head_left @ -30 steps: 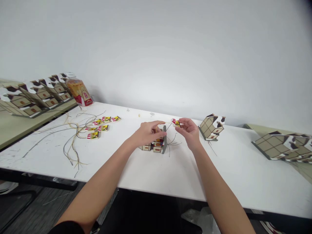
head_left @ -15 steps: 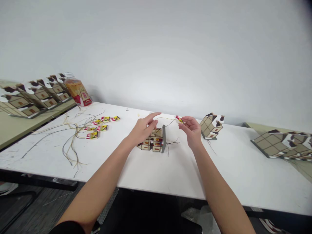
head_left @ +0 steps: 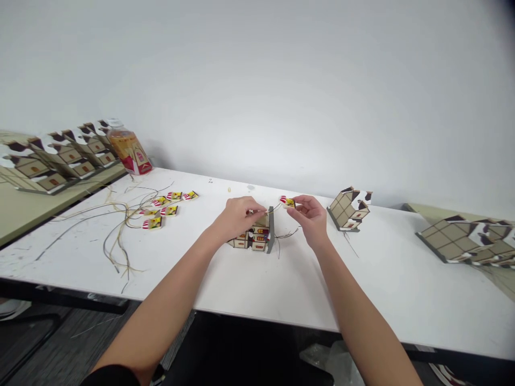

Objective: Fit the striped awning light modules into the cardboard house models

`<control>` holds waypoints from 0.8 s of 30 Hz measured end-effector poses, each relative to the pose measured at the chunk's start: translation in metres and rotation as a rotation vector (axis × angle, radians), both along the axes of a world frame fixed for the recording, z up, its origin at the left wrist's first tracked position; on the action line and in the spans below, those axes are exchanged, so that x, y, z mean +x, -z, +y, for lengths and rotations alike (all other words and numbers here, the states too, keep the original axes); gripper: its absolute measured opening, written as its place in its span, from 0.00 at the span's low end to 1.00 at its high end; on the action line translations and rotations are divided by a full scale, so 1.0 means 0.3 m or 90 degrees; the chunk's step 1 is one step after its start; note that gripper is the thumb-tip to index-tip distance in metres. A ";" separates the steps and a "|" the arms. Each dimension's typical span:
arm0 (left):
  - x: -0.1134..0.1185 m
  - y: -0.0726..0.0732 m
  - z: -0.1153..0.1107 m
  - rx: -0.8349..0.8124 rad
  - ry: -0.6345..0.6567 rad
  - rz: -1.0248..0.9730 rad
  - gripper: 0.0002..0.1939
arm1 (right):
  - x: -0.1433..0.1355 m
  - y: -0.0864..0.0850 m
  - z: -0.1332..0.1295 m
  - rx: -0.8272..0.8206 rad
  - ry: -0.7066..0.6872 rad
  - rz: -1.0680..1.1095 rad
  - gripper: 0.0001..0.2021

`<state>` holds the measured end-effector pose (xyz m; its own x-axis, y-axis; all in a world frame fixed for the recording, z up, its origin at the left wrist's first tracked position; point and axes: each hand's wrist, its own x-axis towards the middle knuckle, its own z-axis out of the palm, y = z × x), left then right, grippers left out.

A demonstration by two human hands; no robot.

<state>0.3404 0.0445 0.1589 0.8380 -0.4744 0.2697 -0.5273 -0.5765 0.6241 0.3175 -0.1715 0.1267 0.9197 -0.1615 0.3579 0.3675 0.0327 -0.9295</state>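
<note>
A small flat painted piece in red, white and yellow [head_left: 287,202] is pinched between the thumb and fingers of my right hand [head_left: 314,217]. A thin wire [head_left: 274,207] runs from it toward my left hand [head_left: 240,217], whose thumb and fingertips are closed on the wire. Just under my left hand, a small model house [head_left: 257,237] lies on its side, its grey base [head_left: 271,230] facing right. My left fingers partly cover the house's upper side. Loose dark wires [head_left: 287,235] stick out past the base.
Several more painted pieces [head_left: 153,222] with tangled wires [head_left: 120,230] lie at the left of the white table [head_left: 225,284]. One model house [head_left: 350,209] stands at right; rows of houses [head_left: 68,155] [head_left: 470,238] flank both sides. A drink bottle [head_left: 131,150] stands at back left.
My left thumb and fingers have closed together on the wire over the house. My right hand has brought the painted piece slightly left, toward the house.
</note>
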 end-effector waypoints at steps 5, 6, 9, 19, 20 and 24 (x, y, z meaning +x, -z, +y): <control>0.006 0.001 0.014 -0.010 -0.038 -0.077 0.14 | 0.009 0.004 -0.008 0.003 0.026 -0.002 0.19; 0.006 -0.001 0.015 -0.014 -0.040 -0.079 0.14 | 0.009 0.006 -0.008 0.000 0.023 -0.003 0.19; 0.000 -0.016 0.015 -0.045 -0.029 -0.055 0.13 | 0.006 0.008 -0.004 -0.021 0.019 -0.010 0.19; -0.021 -0.024 -0.003 -0.099 0.004 0.080 0.09 | 0.003 0.007 -0.003 -0.020 0.020 -0.020 0.17; -0.021 -0.020 -0.006 -0.086 0.011 0.079 0.09 | 0.002 0.007 -0.002 -0.027 0.019 -0.015 0.17; -0.012 -0.003 -0.007 0.038 0.015 -0.010 0.09 | -0.007 0.005 0.006 -0.058 0.009 0.003 0.18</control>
